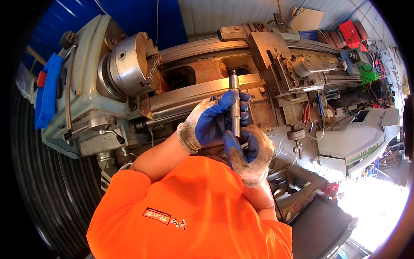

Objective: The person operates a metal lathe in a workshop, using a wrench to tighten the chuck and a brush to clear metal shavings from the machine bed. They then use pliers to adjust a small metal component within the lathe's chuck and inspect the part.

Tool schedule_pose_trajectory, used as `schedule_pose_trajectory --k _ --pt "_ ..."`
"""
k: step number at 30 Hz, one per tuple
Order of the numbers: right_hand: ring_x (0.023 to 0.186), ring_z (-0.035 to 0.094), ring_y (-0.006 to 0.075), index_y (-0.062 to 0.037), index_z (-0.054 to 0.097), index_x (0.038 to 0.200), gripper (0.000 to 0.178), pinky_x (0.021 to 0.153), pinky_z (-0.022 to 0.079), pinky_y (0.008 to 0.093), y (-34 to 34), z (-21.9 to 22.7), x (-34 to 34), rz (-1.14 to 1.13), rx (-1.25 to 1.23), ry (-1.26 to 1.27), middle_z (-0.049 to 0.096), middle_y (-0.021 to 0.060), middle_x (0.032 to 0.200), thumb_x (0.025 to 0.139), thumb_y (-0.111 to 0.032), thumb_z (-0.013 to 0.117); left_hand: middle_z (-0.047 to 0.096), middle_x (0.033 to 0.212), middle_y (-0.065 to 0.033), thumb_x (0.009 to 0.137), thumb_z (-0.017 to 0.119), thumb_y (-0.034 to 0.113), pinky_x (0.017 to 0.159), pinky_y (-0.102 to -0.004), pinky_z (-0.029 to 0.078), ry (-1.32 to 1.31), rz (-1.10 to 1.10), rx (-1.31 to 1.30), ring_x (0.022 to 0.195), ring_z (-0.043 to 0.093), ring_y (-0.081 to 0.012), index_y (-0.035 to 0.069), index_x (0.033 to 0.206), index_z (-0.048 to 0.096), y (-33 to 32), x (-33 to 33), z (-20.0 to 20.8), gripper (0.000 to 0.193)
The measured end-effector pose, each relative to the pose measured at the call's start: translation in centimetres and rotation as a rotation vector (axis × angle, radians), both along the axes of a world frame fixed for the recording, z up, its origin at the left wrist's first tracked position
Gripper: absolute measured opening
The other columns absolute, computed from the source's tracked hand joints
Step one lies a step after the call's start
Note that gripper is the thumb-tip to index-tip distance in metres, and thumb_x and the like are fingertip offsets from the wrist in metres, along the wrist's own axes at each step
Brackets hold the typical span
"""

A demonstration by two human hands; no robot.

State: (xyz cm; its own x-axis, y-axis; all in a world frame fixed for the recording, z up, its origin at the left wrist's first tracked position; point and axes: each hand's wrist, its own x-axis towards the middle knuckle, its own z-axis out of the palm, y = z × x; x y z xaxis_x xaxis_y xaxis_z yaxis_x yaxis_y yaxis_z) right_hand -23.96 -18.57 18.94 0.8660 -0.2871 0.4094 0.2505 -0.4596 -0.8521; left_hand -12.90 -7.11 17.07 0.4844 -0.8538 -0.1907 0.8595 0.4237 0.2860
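A stepped metal shaft (pixel 234 108) stands nearly upright in the picture, in front of the lathe bed. Around its middle closes my left hand (pixel 211 118), in a blue-palmed, dirty work glove, thumb across the front and fingertips showing on the far side. At the shaft's lower end is my right hand (pixel 250 153), gloved the same way, with thumb and curled fingers gripping that end. The shaft's narrower dark tip points away from me. Behind the hands lies the metal lathe bed (pixel 189 96), and neither hand touches it.
On the left, the lathe's three-jaw chuck (pixel 131 64) has no workpiece in its jaws. A tool carriage (pixel 280 60) sits right of my hands, with a tailstock (pixel 351 58) farther right. A blue tray (pixel 48 90) rests at the headstock's left; a pale machine housing (pixel 355 138) stands at right.
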Motion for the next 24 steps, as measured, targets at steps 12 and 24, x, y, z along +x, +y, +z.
schedule_pose_trajectory --k 12,24 --pt "0.055 0.059 0.0194 0.0057 0.064 0.084 0.024 0.051 0.046 0.0299 -0.4 -0.3 -0.1 0.037 0.005 0.038 0.06 0.0122 0.07 0.068 -0.008 0.075 0.063 0.097 -0.0069 0.099 0.059 0.033 0.079 -0.031 0.055 -0.011 0.001 0.05 0.085 0.062 -0.0157 -0.002 0.122 0.057 -0.2 0.1 -0.2 0.042" --pt "0.055 0.06 0.0167 0.0047 0.064 0.084 0.018 0.053 0.048 0.0289 -0.5 -3.4 -1.7 0.146 0.479 0.345 0.063 0.0098 0.065 0.089 -0.012 0.066 0.063 0.098 -0.0069 0.093 0.07 0.02 0.08 -0.0345 0.055 -0.387 0.084 0.219 0.09 0.063 -0.0166 -0.001 0.119 0.057 0.6 0.0 -0.4 0.035"
